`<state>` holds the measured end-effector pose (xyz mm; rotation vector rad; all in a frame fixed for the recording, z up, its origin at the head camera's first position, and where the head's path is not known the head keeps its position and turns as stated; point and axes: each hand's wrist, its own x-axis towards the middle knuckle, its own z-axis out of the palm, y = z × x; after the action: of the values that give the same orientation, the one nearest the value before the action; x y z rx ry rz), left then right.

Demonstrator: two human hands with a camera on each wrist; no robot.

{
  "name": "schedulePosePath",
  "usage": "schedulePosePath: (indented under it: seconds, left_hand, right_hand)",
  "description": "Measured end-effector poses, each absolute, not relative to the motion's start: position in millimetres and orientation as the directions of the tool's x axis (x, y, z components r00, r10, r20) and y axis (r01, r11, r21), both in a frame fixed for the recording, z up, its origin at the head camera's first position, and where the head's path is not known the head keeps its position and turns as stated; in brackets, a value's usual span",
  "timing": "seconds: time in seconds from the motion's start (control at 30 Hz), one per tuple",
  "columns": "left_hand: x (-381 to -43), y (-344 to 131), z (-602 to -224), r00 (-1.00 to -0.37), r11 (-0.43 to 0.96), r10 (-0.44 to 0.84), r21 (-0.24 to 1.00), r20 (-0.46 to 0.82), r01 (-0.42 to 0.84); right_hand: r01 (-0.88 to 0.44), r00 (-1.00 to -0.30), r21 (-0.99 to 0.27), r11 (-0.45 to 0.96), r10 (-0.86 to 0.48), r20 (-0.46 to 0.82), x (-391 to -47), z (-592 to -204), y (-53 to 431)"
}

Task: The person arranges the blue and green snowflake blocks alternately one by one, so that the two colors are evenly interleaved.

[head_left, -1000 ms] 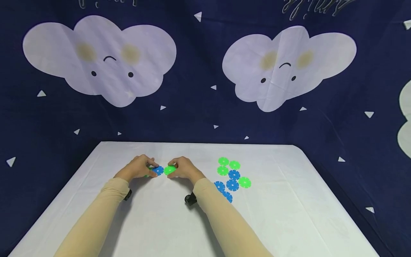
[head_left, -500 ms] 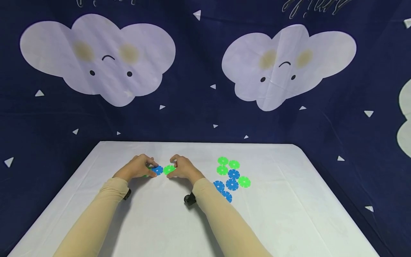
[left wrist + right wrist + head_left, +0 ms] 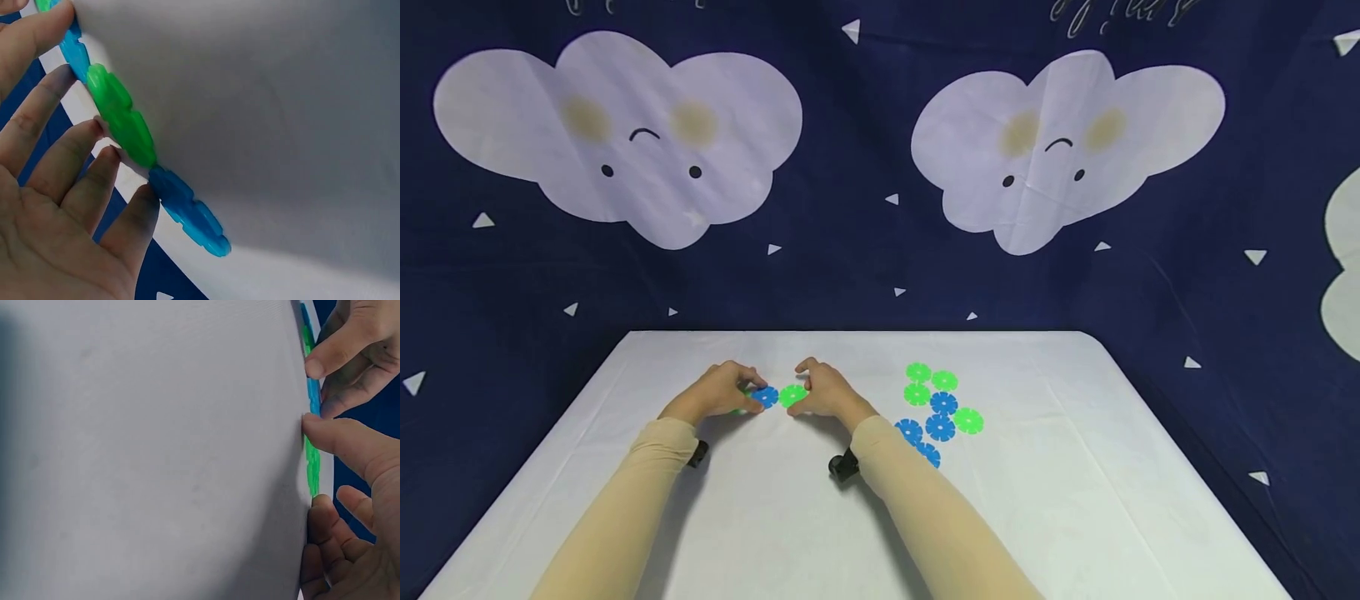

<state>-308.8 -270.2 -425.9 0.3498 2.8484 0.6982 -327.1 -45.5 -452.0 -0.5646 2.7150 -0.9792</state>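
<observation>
Notched plastic discs lie in a joined row on the table. My left hand (image 3: 718,389) pinches a blue disc (image 3: 765,397) between thumb and forefinger. Under its palm the row runs on, with a green disc (image 3: 122,115) and another blue disc (image 3: 190,212) at the end, mostly hidden in the head view. At the row's right end, my right hand (image 3: 829,392) holds a green disc (image 3: 792,396), thumb at its near edge and a curled finger at its right side. The right forefinger is raised off it. In the right wrist view, this green disc (image 3: 312,465) meets the blue one edge to edge.
On the white table (image 3: 1075,500), several loose discs lie to the right, green ones (image 3: 918,372) toward the back and blue ones (image 3: 940,427) nearer. My right sleeve (image 3: 925,492) partly covers the nearest blue ones. A navy cloth (image 3: 850,167) with clouds hangs behind.
My right forefinger has lifted from the green disc's far edge. The left hand keeps its pinch on the blue disc. The whole head view has shifted slightly.
</observation>
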Motion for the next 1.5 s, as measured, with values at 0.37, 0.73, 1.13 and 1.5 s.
schedulePosePath:
  seconds: [0.37, 0.73, 1.13, 1.5]
  left_hand:
    - [-309, -273, -433, -0.957, 0.871, 0.247, 0.467, -0.149, 0.152]
    - [-314, -258, -422, -0.952, 0.901, 0.268, 0.387, -0.146, 0.195]
    - [-316, -246, -418, -0.928, 0.866, 0.35, 0.422, -0.129, 0.268]
    - [-318, -229, -428, -0.915, 0.84, 0.393, 0.439, -0.088, 0.319]
  right_hand:
    - [-0.428, -0.815, -0.622, 0.656, -0.577, -0.048, -318, -437, -28]
    - [-0.476, -0.709, -0.583, 0.658, -0.68, -0.189, -316, -401, 23]
    - [-0.475, -0.722, -0.497, 0.726, -0.644, -0.252, -312, -383, 75]
    - [-0.43, -0.764, -0.423, 0.797, -0.572, -0.3, -297, -397, 114]
